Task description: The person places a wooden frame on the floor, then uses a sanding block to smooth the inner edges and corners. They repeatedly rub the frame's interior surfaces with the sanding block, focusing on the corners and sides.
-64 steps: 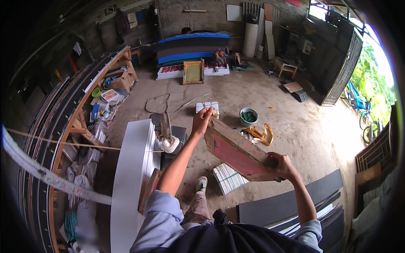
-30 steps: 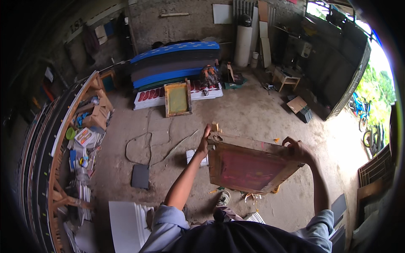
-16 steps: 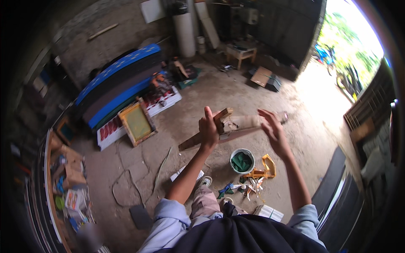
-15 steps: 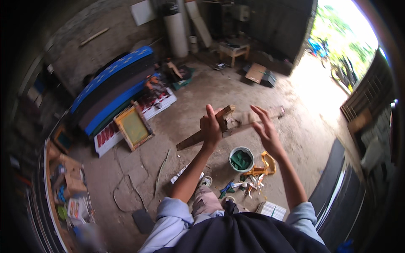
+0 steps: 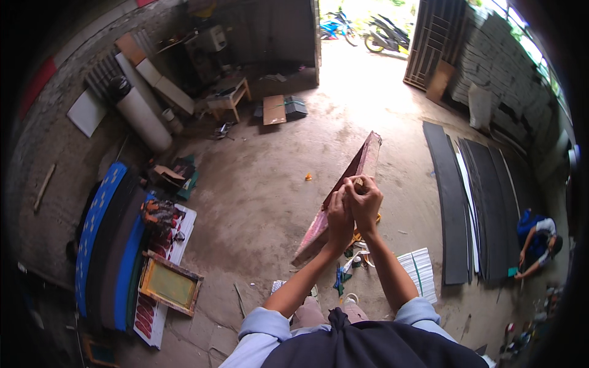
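A long reddish-brown wooden board (image 5: 314, 233) slants in front of me, its far end pointing up and right toward the bright doorway. At its middle is a small light wooden block that looks like a grip. My left hand (image 5: 339, 218) is closed around the middle, on the near side. My right hand (image 5: 365, 199) is closed over the block, right beside the left hand and touching it. The fingers hide most of the block. Below my hands, partly covered by my forearms, lie white strips (image 5: 362, 259) and a blue-green tool (image 5: 339, 279) on the floor.
A yellow-meshed wooden frame (image 5: 170, 283) leans by stacked blue and dark sheets (image 5: 101, 227) at left. Dark sheets (image 5: 451, 208) lie at right, where another person (image 5: 540, 239) crouches. A white tied bundle (image 5: 419, 273) is near my right arm. Motorbikes (image 5: 386, 35) stand outside the doorway.
My view has swung to the right. My right hand, open and apart before, has closed on the board next to the left. The board has turned to point more steeply away from me.
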Demonstrator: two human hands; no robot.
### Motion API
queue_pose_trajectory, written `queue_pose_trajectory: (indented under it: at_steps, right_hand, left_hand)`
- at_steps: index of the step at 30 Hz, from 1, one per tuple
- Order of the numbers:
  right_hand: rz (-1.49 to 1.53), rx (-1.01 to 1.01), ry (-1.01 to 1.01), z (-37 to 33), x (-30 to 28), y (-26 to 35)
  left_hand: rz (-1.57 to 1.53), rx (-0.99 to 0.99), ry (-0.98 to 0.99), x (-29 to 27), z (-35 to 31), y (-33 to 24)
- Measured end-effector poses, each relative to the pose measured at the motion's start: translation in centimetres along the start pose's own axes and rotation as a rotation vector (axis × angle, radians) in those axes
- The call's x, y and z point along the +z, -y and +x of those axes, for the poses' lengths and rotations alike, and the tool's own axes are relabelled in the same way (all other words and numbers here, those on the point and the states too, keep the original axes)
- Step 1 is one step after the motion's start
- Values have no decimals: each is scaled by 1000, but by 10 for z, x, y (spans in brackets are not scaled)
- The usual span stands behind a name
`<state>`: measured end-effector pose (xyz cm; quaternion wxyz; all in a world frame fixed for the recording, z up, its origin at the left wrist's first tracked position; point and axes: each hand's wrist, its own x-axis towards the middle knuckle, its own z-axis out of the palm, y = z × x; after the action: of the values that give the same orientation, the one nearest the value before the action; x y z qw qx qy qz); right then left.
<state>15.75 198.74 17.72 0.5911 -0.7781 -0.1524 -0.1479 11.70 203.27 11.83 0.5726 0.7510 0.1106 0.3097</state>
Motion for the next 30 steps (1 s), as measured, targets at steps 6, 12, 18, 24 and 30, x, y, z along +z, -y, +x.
queue_pose_trajectory:
  at_steps: [6,12,18,24,30]
  right_hand:
    - [-142,-79,-97,0,-117,-29]
    - [-103,-85,-95,-32,-266,-28]
    - [-190,-115,-93,-88,-374,2]
    - [-284,-183,-90,-147,-437,21]
    - [-456,-40,-482,-229,-474,6]
  left_hand:
    - [-358,31,446,52,-25,-33]
    - [15,483,385,134,-3,-15]
    - [97,1056,839,229,-24,-97]
    - [-79,1273,850,287,-80,-120]
    - [-100,1163,987,285,-129,-148]
